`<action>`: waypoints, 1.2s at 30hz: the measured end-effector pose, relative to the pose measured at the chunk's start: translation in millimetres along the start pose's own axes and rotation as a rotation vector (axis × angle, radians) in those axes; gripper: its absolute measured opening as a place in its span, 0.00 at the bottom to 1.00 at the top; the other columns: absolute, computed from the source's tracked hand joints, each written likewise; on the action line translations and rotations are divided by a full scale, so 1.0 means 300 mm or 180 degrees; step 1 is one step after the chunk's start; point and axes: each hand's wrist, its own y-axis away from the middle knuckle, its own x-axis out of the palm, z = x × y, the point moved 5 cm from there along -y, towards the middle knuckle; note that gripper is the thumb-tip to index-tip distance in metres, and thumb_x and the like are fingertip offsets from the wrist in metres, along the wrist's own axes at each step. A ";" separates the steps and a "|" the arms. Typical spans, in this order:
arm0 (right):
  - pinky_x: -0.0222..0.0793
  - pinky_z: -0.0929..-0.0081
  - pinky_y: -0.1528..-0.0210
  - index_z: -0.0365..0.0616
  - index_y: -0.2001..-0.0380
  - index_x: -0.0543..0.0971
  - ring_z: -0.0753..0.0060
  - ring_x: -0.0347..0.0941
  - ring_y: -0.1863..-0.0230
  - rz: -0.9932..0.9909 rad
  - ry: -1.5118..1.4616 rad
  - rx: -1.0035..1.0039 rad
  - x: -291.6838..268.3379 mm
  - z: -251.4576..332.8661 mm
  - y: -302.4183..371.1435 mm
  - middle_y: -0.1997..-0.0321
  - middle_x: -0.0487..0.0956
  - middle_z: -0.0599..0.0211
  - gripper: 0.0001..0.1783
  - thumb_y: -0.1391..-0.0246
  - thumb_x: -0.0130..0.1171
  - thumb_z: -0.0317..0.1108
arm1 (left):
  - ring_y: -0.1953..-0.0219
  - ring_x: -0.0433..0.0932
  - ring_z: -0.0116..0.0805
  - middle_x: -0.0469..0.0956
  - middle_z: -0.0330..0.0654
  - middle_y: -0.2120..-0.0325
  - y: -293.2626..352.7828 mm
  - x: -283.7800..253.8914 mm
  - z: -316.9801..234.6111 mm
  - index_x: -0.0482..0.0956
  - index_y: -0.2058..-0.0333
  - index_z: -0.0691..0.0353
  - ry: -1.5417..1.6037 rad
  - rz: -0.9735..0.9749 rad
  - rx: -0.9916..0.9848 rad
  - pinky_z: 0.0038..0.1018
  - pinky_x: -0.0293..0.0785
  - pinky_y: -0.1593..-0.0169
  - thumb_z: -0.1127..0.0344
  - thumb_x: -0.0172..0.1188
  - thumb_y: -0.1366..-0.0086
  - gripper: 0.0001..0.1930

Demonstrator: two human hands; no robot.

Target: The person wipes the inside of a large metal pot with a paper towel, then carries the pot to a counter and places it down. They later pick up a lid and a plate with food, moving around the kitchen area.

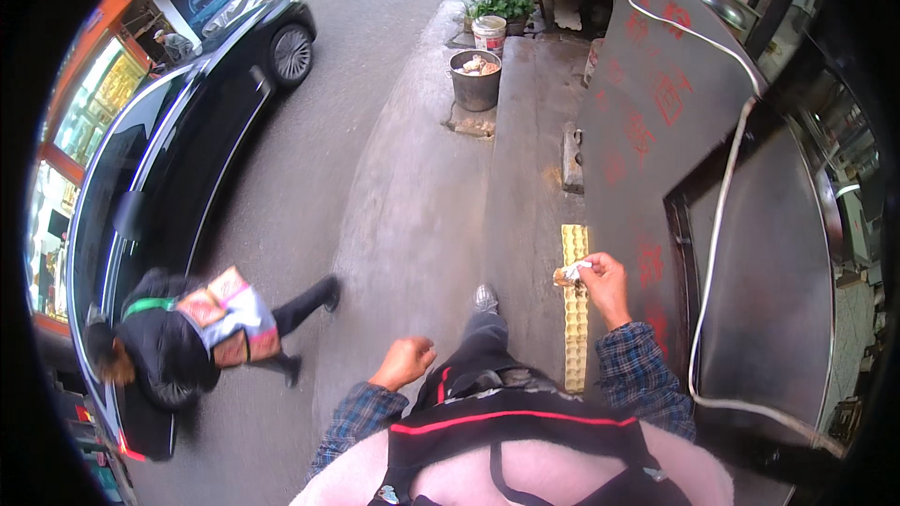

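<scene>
Pink top point(450, 485) up close; right hand point(607, 289) pinches crumpled paper point(574, 273) jutting left, above a lengthwise yellow strip point(575, 342); left hand point(405, 363), farther off, curls, contents unclear!

Soft, even daylight covers the street point(375, 47), with shadow deepening only faintly alongside the black car point(220, 126), whose glossy paint carries pale streaks of reflection. Beyond the car, lit shop windows point(101, 98) glow warm and partly washed out. Beside its rear, a passer-by point(173, 347) looks smeared. Well right of the car, the right hand point(607, 292) is fairly crisp, while the grey panel point(619, 145) bows toward the black fisheye rim.
</scene>
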 end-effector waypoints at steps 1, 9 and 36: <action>0.68 0.84 0.67 0.36 0.69 0.78 0.82 0.74 0.71 -0.0079 0.0278 -0.0243 -0.006 0.019 -0.079 0.72 0.80 0.67 0.05 0.52 0.59 0.24 | 0.66 0.81 0.44 0.80 0.54 0.70 -0.075 -0.036 0.011 0.79 0.62 0.68 -0.0009 -0.0073 0.0011 0.33 0.76 0.61 0.64 0.60 0.43 0.14; 0.64 0.84 0.77 0.36 0.71 0.77 0.83 0.72 0.78 -0.0466 0.0842 0.0400 -0.053 -0.039 -0.635 0.78 0.77 0.70 0.05 0.54 0.60 0.24 | 0.65 0.81 0.44 0.80 0.54 0.68 -0.658 -0.363 -0.008 0.78 0.61 0.69 0.0155 -0.0550 -0.0024 0.33 0.76 0.61 0.65 0.58 0.42 0.13; 0.73 0.66 0.57 0.43 0.58 0.79 0.62 0.78 0.62 0.0431 0.1908 -0.0730 1.092 0.393 -3.381 0.64 0.82 0.60 0.20 0.58 0.65 0.33 | 0.66 0.82 0.42 0.80 0.54 0.69 -1.428 -0.715 -0.238 0.79 0.62 0.68 0.1171 -0.1681 -0.3100 0.31 0.76 0.60 0.67 0.59 0.42 0.12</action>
